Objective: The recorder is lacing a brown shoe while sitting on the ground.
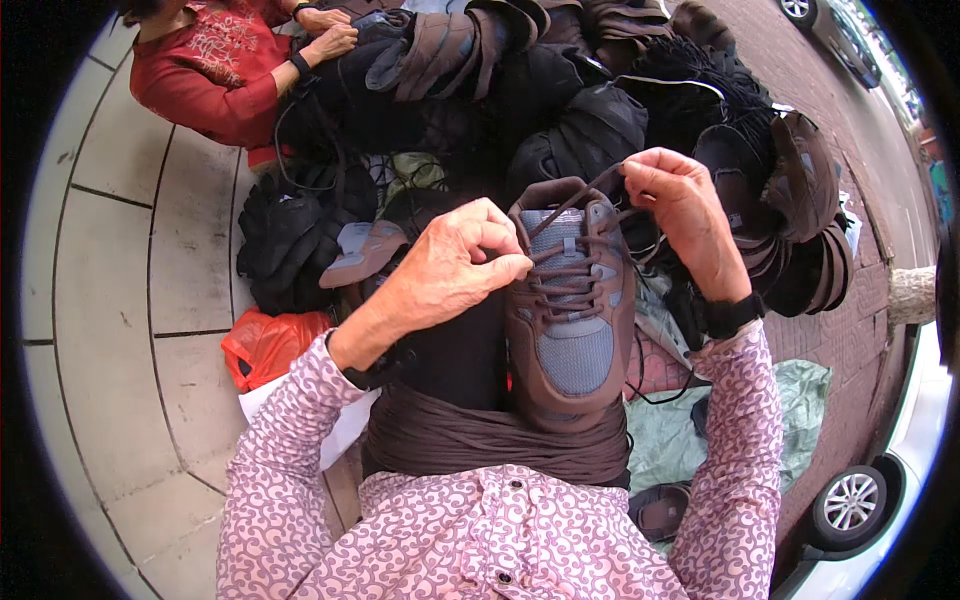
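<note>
Left hand (455,262) pinched shut on a brown lace (560,268) at the near edge of the eyelets, fingertips (512,265) pressed to the shoe's upper. Right hand (675,205) clenched on the lace end, drawn up and away above the tongue, a thin strand running from it down to the top eyelets. Between both grips, a brown and grey-blue shoe (572,320), toe toward the body, resting on the lap over a dark brown cloth (490,440). Black watch (730,315) on the wrist just below the right grip; pink patterned sleeves (290,450) behind both. Beyond the shoe, away from the grips, a heap of dark shoes (560,110) and loose soles (800,200), well apart from the fingers. Left of the left grip, an orange plastic bag (265,345) on grey paving (120,250). Far past the heap, another person in a red top (215,70), hands (325,30) in the pile. Right of the right grip, brick pavement (850,110) and a green sheet (805,400) near a white car's wheel (850,500)
</note>
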Demonstrator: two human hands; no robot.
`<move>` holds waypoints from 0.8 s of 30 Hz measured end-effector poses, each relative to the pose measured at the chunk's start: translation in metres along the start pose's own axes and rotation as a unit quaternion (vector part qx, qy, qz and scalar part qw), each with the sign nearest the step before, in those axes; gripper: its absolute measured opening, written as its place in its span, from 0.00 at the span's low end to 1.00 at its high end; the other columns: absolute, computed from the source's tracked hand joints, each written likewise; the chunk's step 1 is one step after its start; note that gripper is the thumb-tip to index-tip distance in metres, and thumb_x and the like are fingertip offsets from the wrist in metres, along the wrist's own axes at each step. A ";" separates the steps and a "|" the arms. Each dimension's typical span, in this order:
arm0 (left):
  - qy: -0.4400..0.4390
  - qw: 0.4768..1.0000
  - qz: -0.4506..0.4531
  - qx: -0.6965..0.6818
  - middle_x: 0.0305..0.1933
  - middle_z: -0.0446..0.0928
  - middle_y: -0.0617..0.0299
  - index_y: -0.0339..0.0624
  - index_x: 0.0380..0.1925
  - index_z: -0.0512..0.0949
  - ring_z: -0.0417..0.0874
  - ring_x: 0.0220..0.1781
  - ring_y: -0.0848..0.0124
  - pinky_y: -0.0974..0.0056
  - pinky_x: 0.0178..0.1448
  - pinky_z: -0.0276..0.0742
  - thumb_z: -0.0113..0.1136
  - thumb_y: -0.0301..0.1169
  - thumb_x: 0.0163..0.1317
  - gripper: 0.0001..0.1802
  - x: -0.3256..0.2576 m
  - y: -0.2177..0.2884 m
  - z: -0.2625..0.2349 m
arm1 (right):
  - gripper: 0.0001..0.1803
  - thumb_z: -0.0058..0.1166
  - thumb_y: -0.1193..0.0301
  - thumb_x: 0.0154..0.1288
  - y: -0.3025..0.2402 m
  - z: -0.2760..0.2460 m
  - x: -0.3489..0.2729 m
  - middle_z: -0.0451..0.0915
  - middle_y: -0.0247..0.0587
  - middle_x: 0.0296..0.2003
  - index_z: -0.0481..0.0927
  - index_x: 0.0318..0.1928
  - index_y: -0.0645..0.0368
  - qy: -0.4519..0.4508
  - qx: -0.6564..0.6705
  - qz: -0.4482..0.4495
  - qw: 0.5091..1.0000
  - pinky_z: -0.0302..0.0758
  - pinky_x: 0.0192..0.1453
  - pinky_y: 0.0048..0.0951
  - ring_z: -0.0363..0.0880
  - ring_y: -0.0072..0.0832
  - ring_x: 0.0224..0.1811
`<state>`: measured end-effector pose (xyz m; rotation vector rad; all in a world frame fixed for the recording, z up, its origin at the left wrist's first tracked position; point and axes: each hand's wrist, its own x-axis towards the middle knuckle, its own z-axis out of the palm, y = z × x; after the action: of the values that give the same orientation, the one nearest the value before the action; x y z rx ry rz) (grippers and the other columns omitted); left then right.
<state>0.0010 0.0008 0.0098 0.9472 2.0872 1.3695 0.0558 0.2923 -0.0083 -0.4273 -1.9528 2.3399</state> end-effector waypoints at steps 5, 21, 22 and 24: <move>-0.062 0.984 0.135 0.099 0.43 0.76 0.61 0.39 0.33 0.84 0.78 0.50 0.66 0.62 0.58 0.73 0.69 0.28 0.60 0.05 0.008 -0.012 -0.021 | 0.05 0.63 0.72 0.68 -0.014 -0.045 0.025 0.81 0.31 0.29 0.85 0.40 0.60 0.068 0.065 0.012 0.995 0.74 0.41 0.25 0.78 0.20 0.32; 0.056 0.970 0.163 0.169 0.37 0.79 0.59 0.42 0.37 0.87 0.80 0.46 0.61 0.60 0.51 0.75 0.67 0.24 0.56 0.08 0.039 -0.006 0.022 | 0.10 0.65 0.65 0.69 0.007 -0.103 0.020 0.85 0.32 0.32 0.84 0.44 0.57 0.141 0.052 0.056 0.987 0.77 0.39 0.25 0.83 0.23 0.33; 0.077 0.967 0.172 0.174 0.34 0.80 0.58 0.42 0.36 0.88 0.81 0.44 0.58 0.58 0.50 0.75 0.67 0.24 0.55 0.08 0.044 -0.010 0.028 | 0.13 0.65 0.63 0.69 0.010 -0.074 0.002 0.87 0.34 0.35 0.84 0.47 0.57 0.144 0.033 0.051 0.988 0.77 0.41 0.25 0.85 0.23 0.37; 0.073 0.968 0.182 0.159 0.34 0.81 0.57 0.40 0.36 0.88 0.81 0.42 0.59 0.59 0.48 0.76 0.67 0.24 0.55 0.08 0.058 -0.025 0.037 | 0.15 0.64 0.61 0.71 0.015 -0.038 -0.025 0.88 0.36 0.39 0.84 0.50 0.58 0.139 -0.036 0.030 0.989 0.75 0.46 0.25 0.86 0.21 0.41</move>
<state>-0.0182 0.0601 -0.0279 1.4619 2.3785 1.3278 0.0915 0.3203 -0.0250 -0.7800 -1.9181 2.1115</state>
